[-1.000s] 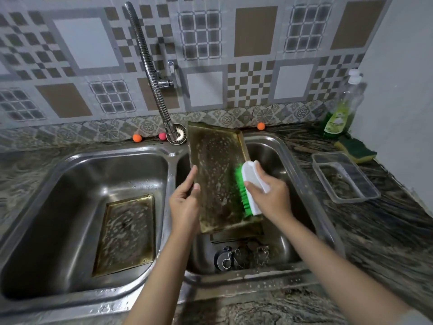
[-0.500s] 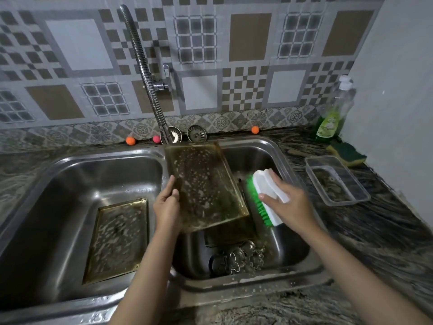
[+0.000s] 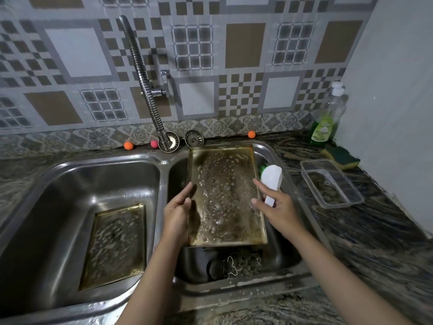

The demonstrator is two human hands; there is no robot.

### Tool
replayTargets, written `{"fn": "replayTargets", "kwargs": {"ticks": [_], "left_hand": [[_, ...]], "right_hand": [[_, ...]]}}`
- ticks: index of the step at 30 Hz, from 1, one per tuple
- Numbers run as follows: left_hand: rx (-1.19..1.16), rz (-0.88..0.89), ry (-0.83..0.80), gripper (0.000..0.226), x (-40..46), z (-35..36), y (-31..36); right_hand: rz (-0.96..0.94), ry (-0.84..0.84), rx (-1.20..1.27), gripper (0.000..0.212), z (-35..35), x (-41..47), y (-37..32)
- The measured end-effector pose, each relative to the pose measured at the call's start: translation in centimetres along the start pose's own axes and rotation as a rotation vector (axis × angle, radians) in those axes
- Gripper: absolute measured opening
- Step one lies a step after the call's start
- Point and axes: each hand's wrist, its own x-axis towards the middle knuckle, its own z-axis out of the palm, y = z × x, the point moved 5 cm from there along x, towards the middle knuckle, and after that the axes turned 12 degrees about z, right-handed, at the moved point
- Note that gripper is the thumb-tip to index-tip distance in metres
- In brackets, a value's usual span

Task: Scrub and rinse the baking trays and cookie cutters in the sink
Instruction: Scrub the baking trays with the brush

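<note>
Holding: left hand (image 3: 177, 214) grips the left long edge of the soapy baking tray (image 3: 226, 198), thumb on its face, over the right basin (image 3: 284, 252) of the sink.
Right hand: right hand (image 3: 278, 211) curls round the white handle of the scrub brush (image 3: 271, 181), index finger stretched onto the tray's right edge; green bristles show just behind that edge.
Second tray: second baking tray (image 3: 116, 245) lies flat on the floor of the left basin (image 3: 77, 181), suds on it.
Cookie cutters: cookie cutters (image 3: 234, 266) sit in the right basin's front, below the held tray's near edge.
Counter, right of sink: clear plastic container (image 3: 331, 184); sponge (image 3: 341, 157) and dish soap bottle (image 3: 328, 116) in the back corner.
Back edge: faucet (image 3: 145, 83) hose, two strainers.
</note>
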Motion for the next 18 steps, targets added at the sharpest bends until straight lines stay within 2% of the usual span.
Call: {"fn": "replayTargets", "kwargs": {"ticks": [6,8,10,13,15,18], "left_hand": [[0.047,-0.007,-0.046,0.03,-0.5,0.5,-1.3],[0.197,0.091,-0.064,0.026,-0.9,1.3,-0.6],[0.306,0.198,-0.123,0.031,-1.0,2.6,0.6],[0.25,0.259,-0.308,0.033,-1.7,5.7,3.3],[0.157,0.224,-0.422,0.034,-2.4,7.8,4.6],[0.097,0.131,-0.472,0.033,-2.5,9.6,4.7]], "right_hand": [[0.017,0.061,0.153,0.042,-0.2,-0.6,0.2],[0.013,0.083,0.188,0.038,-0.2,-1.1,-0.1],[-0.025,0.109,0.169,0.036,-0.2,-1.6,-0.6],[-0.112,0.126,0.098,0.033,0.3,-2.7,-1.2],[-0.163,0.109,0.065,0.031,0.9,-3.3,-1.4],[-0.236,0.09,0.012,0.034,1.8,-3.8,-1.5]]}}
